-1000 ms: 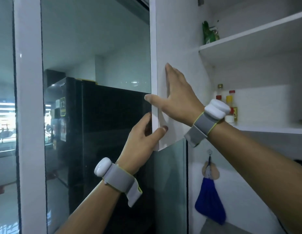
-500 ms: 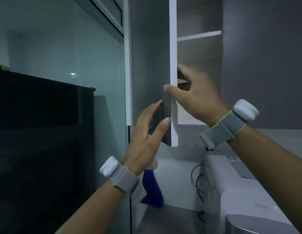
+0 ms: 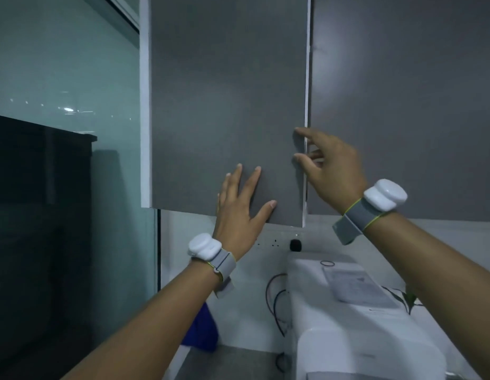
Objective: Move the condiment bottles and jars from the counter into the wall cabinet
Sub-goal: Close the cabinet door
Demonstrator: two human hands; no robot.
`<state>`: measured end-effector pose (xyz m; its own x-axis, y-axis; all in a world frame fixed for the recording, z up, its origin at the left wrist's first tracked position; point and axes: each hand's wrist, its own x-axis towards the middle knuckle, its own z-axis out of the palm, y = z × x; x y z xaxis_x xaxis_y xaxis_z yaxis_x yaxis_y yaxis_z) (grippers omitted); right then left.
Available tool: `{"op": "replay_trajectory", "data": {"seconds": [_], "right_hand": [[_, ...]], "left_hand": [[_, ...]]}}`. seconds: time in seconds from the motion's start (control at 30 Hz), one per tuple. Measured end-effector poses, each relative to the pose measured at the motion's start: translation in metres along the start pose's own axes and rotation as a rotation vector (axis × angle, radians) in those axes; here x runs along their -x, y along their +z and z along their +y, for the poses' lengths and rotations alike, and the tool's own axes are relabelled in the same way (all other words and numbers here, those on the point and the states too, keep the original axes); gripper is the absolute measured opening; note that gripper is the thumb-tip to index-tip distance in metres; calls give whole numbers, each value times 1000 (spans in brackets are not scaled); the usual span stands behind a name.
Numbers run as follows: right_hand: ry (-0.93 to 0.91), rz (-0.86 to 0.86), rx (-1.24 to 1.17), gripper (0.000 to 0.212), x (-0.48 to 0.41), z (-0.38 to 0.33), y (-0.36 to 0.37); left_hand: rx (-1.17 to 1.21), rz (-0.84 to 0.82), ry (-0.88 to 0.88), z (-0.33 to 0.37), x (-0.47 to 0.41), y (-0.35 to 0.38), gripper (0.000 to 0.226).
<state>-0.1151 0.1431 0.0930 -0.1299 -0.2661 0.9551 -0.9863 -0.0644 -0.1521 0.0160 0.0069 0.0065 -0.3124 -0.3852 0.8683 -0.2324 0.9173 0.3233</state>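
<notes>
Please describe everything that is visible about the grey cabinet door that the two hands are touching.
The flat, matte grey cabinet door has a thin white edge on its right side and no visible handle. It hangs upright on the wall cabinet, almost shut, leaving a narrow gap beside the neighbouring grey door. The left hand lies flat with spread fingers on its lower front. The right hand curls around its right edge, fingertips on the front. Its lower right corner hangs slightly lower in the picture than its left.
</notes>
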Motion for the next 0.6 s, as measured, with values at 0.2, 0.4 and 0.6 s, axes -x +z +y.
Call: {"op": "replay_trajectory", "data": {"seconds": [0.2,0.4,0.6], "right_hand": [[-72,-73,146,53,-8,44,18],[-72,-91,213,58,-16,70,36],[-74,-86,284,62,-15,77,43]], "left_hand": [[-152,49,33,-18,-12,34,70],[-268,53,80,-36,-20,48,71],[-311,41,76,-46,-21,55,69]]}}
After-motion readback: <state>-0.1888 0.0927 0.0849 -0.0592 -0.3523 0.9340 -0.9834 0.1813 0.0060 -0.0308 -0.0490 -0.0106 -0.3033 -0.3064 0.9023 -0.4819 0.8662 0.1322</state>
